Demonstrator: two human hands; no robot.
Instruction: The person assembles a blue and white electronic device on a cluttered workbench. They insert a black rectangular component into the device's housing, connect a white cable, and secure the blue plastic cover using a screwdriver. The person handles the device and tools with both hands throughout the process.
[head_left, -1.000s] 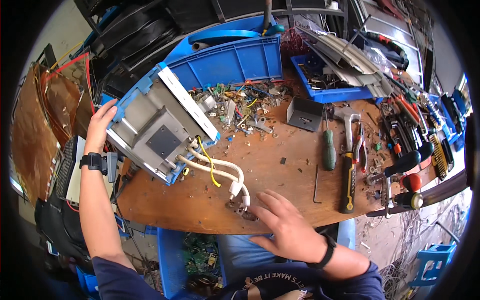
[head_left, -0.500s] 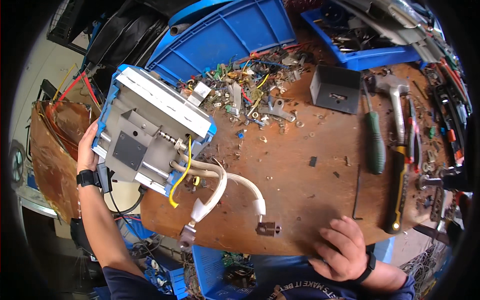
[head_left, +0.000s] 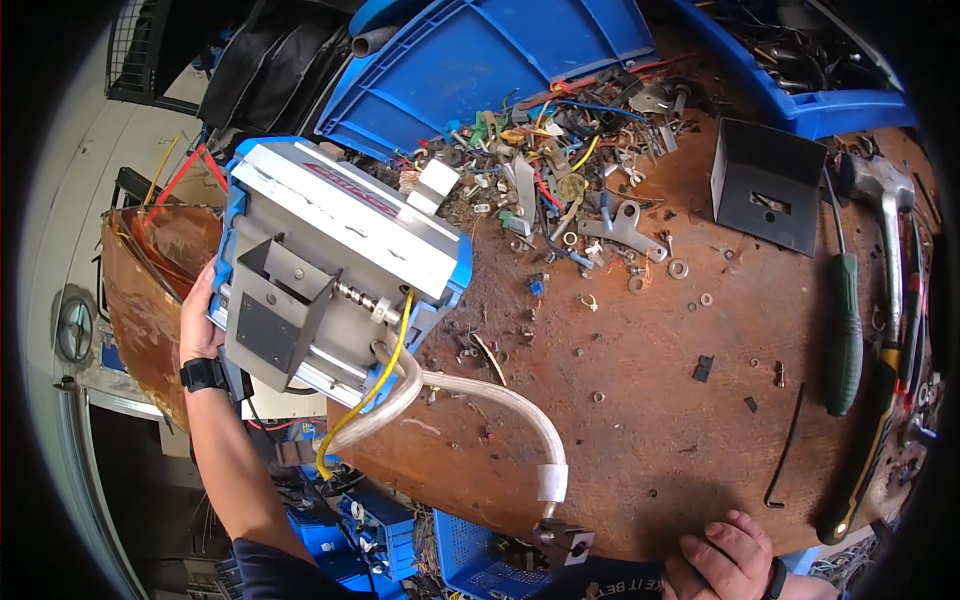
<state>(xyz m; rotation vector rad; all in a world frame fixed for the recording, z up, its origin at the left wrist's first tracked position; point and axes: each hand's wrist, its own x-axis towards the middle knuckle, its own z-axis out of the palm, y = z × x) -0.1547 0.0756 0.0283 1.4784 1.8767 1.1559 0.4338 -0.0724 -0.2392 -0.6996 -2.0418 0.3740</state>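
My left hand (head_left: 201, 318) grips the left edge of a metal device with blue end frames (head_left: 345, 205), held tilted at the table's left side. Its underside faces up, with a black plate (head_left: 268, 325), a threaded rod (head_left: 358, 295) and bright rails. A yellow wire (head_left: 392, 360) and two thick sleeved cables (head_left: 510, 400) come out of it. One cable ends in a dark metal lug (head_left: 563, 543) at the front edge; the other bends left under the device. My right hand (head_left: 725, 560), fingers curled together, rests by the front edge; nothing shows in it.
Loose scrap parts (head_left: 560, 170) lie piled before a blue crate (head_left: 490, 75). A black bracket (head_left: 768, 185), green-handled screwdriver (head_left: 845, 330), hammer (head_left: 880, 370) and hex key (head_left: 786, 450) lie on the right of the wooden table (head_left: 620, 440). Blue bins (head_left: 470, 560) stand below the front edge.
The whole view has shifted, so the table things appear farther right. One sleeved cable has swung left beneath the device. My right hand has dropped lower, its fingers closer together.
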